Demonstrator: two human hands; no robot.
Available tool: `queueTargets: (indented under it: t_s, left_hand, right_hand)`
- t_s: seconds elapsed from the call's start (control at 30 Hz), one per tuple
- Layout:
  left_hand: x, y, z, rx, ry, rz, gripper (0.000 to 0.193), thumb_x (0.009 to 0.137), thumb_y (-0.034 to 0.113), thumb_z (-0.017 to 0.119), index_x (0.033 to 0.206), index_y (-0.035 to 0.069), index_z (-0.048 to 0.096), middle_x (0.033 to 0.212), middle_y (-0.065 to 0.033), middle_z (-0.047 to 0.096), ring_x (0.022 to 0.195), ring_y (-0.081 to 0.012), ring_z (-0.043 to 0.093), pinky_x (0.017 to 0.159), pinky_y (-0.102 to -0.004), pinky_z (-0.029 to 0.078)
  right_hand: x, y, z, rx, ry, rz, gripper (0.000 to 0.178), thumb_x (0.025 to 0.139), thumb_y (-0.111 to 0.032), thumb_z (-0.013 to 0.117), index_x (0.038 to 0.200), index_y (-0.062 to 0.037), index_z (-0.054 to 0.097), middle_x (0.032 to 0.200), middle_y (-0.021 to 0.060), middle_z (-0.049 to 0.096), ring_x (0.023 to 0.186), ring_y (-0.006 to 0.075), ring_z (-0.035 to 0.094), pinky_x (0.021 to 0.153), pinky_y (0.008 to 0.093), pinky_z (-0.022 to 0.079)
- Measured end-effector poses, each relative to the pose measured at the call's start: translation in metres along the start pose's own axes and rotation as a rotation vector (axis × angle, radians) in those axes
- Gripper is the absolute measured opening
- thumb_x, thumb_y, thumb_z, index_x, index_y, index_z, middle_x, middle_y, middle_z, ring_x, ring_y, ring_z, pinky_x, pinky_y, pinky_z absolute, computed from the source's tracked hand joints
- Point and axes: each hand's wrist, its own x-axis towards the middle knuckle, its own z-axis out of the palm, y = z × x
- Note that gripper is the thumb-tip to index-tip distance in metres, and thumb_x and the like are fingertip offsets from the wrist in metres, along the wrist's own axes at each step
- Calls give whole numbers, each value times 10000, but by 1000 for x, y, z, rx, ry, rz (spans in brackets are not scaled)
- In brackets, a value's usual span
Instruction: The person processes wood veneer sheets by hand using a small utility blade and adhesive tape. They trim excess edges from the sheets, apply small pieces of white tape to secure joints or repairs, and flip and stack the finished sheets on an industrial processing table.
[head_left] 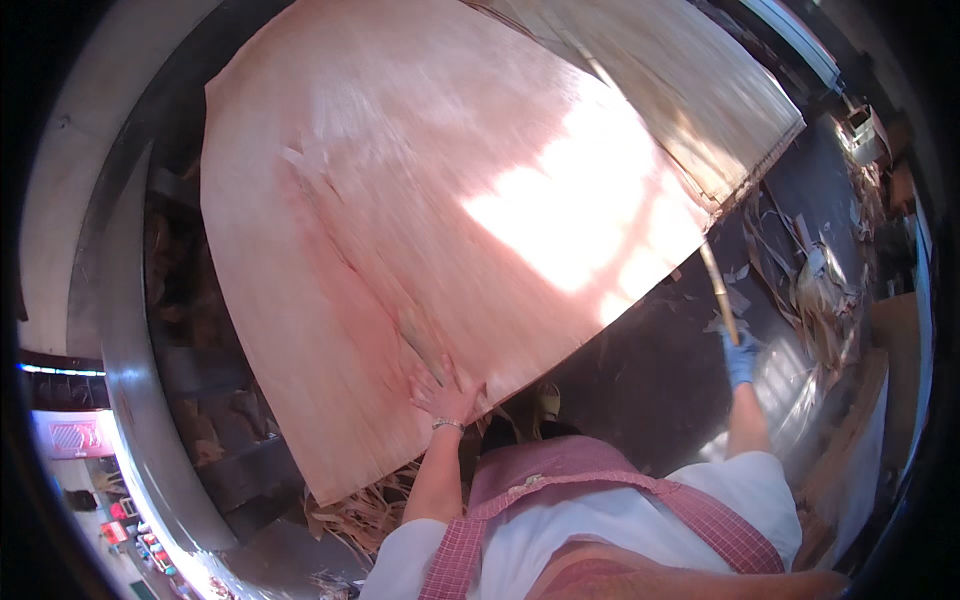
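Note:
A large sheet of pale wood veneer [400, 200] spreads before me, with a long split running down toward its near edge. My left hand [448, 396], bare and with a bracelet at the wrist, lies flat on it by the lower end of the split, fingers apart. In a blue glove, my right hand [740, 358] is closed round the near end of a thin bamboo-like stick [718, 285]. The stick runs away from me past the sheet's right corner and along the seam beside a second veneer sheet [690, 90].
Torn veneer strips [820, 300] litter the dark floor on the right. More scraps [365, 510] lie under the near left corner of the sheet. A curved-looking metal frame [150, 400] stands at the left. My shoes show below the sheet's near edge.

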Motion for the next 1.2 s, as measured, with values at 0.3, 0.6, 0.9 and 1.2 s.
queueTargets:
  t_s: [0.3, 0.6, 0.9, 1.2]
  left_hand:
    - [-6, -16, -6, -3, -19, -38, 1047, 726, 765, 565, 1550, 374, 51, 1604, -220, -63, 1455, -460, -115, 1078, -720, -2]
    - [-4, -1, -12, 27, 21, -12, 987, 740, 755, 557, 1546, 368, 141, 1598, -237, 7, 1461, -452, -45, 1088, -701, 3]
    - [8, -2, -13, -161, 103, 113, 952, 724, 703, 616, 1516, 307, 268, 1574, -241, 124, 1451, -449, 64, 1102, -683, 65]
    - [16, 163, -18, 87, 327, 158, 829, 807, 597, 612, 1482, 214, 319, 1521, -244, 251, 1391, -428, 265, 1096, -663, 172]
  right_hand:
    - [66, -173, -48, -136, 129, -378, 316, 926, -415, 577, 899, -102, 620, 736, 187, 649, 677, 393, 643, 575, 483, 480]
    - [161, -387, 112, -39, -160, -323, 463, 916, -573, 497, 970, -137, 643, 904, 187, 682, 875, 405, 644, 746, 513, 498]
    - [331, -408, 73, -95, -147, -340, 460, 892, -571, 524, 1020, -152, 666, 1061, 157, 670, 996, 391, 621, 831, 482, 493]
    - [518, -348, 107, -146, -289, -426, 436, 913, -545, 517, 1026, -155, 677, 1058, 137, 680, 999, 365, 628, 840, 469, 493]
